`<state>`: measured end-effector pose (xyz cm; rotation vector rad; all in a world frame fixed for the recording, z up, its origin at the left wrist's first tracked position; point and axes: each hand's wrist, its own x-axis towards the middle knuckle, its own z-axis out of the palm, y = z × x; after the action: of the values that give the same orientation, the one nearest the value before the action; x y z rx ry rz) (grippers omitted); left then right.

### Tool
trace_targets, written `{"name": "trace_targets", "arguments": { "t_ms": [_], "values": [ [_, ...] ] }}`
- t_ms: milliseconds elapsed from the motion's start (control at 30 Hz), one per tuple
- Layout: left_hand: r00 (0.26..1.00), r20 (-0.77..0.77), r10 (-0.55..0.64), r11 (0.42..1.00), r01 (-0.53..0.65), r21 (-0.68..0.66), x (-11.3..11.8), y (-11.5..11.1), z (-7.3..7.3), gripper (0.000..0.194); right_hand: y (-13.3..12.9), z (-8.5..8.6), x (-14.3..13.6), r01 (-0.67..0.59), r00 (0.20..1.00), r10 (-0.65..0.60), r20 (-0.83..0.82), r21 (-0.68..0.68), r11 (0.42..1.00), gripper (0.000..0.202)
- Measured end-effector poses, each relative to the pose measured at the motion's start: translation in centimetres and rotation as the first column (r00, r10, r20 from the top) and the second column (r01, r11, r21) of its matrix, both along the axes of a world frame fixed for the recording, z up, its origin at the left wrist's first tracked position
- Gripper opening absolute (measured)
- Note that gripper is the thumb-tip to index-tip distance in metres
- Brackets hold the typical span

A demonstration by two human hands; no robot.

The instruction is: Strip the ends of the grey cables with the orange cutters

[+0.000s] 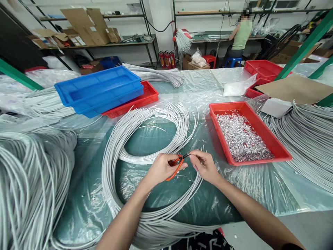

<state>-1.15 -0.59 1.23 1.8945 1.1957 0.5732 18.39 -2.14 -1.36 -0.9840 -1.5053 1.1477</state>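
**Orange-handled pliers in the left hand, their nose at the right hand's fingertips**

The left hand [161,169] has its fingers closed around the orange handles of the pliers [178,169]. The pliers slant from lower left to upper right; their dark nose reaches past the left fingers toward the right hand [205,166]. That hand's fingers curl inward, thumb and forefinger close to the nose; whether they clamp anything is too small to tell. Strands of the white cable [111,166] run up from beneath it, with ends showing above its knuckles.

The cable lies in broad loops around and beyond the hands, on a green table [85,194] covered in clear plastic. To the right, a red tray [257,163] holds small shiny metal pieces [240,135]; more cable is heaped at both sides. Beyond the loops on the left, blue trays [99,86] rest on another red tray [149,93]. Farther back, cardboard boxes [91,33] carry white labels too small to read, and a person [241,38] sits on a blue stool [233,61].
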Motion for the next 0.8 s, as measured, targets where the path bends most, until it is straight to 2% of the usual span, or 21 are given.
{"name": "trace_targets", "arguments": {
  "t_ms": [467,800],
  "values": [
    [1.0,-0.007,-0.021,0.998,0.021,0.059,0.03,-0.1,0.46,0.045,-0.16,-0.04,0.1,0.002,1.0,-0.003,0.029,0.02,1.0,0.034],
    [1.0,-0.007,-0.018,1.0,0.018,0.019,-0.08,-0.08,0.13,0.046,-0.04,0.24,0.05,-0.004,1.0,0.003,0.026,0.028,1.0,0.034]
  ]
}}
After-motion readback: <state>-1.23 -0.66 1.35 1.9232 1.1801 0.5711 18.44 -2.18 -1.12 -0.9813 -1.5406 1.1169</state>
